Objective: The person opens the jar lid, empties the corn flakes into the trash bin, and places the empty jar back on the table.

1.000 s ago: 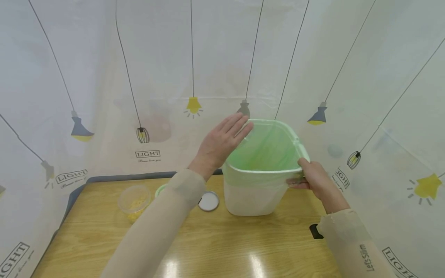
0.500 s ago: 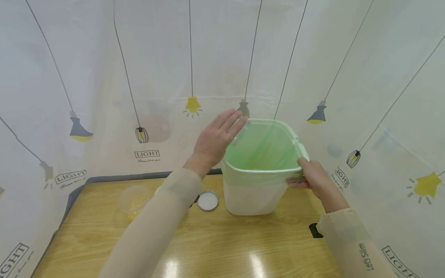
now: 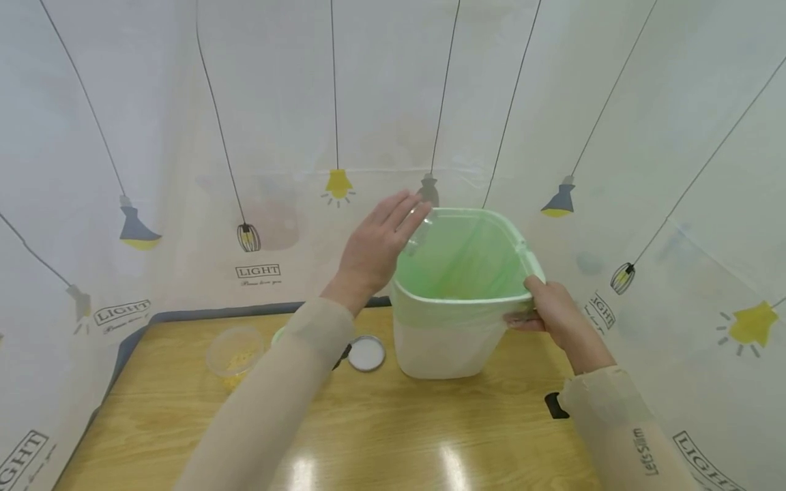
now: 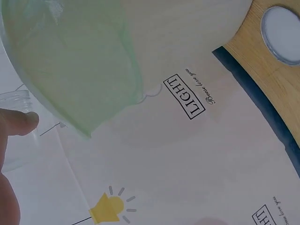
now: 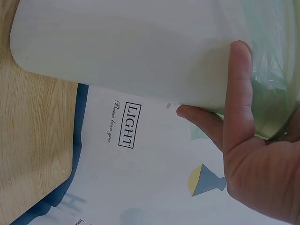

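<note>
A white trash bin point(image 3: 445, 351), lined with a translucent green bag point(image 3: 479, 252), stands on the wooden table. My left hand point(image 3: 377, 239) holds a clear jar point(image 3: 421, 228) above the bin's left rim. In the left wrist view the thumb lies across that jar point(image 4: 21, 145), just below its threaded neck, and no contents show through its wall. My right hand point(image 3: 555, 310) grips the bin's right rim, thumb on top and fingers against the outer side. The right wrist view shows those fingers point(image 5: 240, 89) spread along the bin and its bag.
Left of the bin lies a round white lid point(image 3: 367, 354) with a metallic edge. Farther left is a clear round tub point(image 3: 236, 349) with yellow bits; my left sleeve mostly covers a green-edged item point(image 3: 278, 335) near it. A printed curtain point(image 3: 270, 136) surrounds the table.
My left hand has drawn slightly left, and more of the clear jar shows past its fingers. My right hand and the bin hold their places.
</note>
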The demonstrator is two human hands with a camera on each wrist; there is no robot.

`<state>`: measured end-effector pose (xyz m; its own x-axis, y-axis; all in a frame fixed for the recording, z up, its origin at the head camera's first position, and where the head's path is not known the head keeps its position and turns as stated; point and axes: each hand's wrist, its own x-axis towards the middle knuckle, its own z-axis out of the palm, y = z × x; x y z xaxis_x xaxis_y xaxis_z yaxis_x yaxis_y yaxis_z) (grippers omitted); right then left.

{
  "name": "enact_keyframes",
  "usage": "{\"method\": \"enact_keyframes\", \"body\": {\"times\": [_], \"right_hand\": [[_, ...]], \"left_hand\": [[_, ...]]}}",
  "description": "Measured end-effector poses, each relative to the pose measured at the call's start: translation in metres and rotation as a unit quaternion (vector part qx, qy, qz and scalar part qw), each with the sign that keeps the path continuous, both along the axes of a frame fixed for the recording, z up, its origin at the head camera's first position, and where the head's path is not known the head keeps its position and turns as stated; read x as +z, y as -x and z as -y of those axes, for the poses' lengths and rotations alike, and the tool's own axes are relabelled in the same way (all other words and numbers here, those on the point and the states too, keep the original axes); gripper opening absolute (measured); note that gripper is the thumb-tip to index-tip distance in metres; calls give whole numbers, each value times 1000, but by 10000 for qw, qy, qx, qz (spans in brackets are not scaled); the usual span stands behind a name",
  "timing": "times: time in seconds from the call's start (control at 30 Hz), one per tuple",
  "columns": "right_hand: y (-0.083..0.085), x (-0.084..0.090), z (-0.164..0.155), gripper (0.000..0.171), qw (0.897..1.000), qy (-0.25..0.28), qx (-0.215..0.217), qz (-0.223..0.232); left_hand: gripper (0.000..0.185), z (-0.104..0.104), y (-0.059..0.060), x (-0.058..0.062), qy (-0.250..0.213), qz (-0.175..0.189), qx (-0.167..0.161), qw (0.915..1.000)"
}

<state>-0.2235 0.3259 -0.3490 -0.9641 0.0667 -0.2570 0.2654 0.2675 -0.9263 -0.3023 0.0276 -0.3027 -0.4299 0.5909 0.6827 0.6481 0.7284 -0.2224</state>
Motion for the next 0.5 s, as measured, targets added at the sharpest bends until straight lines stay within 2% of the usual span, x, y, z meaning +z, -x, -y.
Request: {"method": "enact_keyframes", "body": {"times": [0.23, 0.4, 0.5], "right_hand": [[1, 0, 1, 53, 10000, -27, 47, -55], [1, 0, 1, 54, 9999, -126, 52, -88], [1, 0, 1, 54, 9999, -130, 41, -72]], "left_hand": [[64, 11, -1, 0, -824, 514, -321, 9948], [79, 20, -3, -2, -1301, 1042, -337, 9854], [85, 25, -3, -4, -1635, 1401, -267, 9762]]}}
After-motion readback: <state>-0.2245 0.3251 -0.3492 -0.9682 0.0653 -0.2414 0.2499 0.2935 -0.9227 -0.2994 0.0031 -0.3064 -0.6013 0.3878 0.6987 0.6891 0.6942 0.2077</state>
